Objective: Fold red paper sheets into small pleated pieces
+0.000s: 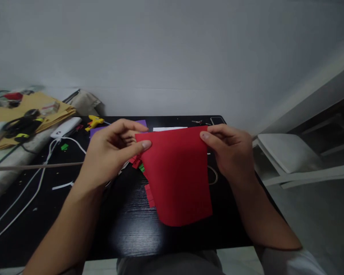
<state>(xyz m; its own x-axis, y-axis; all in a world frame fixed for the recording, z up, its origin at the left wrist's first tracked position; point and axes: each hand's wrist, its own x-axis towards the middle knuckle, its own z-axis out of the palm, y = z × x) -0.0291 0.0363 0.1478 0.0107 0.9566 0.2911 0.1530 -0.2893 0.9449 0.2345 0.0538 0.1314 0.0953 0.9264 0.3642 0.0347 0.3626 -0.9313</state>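
A sheet of red paper [179,175] hangs above the table, its lower edge curling slightly. My left hand [111,147] pinches its upper left corner between thumb and fingers. At the upper right corner my right hand [227,147] grips the sheet the same way. Behind and partly hidden by the sheet lie small red paper pieces [150,196] and a green scrap [141,167]. A white strip [169,129] shows just beyond the sheet's top edge.
On the black table [126,225] a yellow glue gun [94,122] lies near purple paper [95,132]. A white power strip [66,127] with cords sits at the left, beside brown envelopes [50,118]. Scissors [200,122] lie at the back. A white chair [289,152] stands right.
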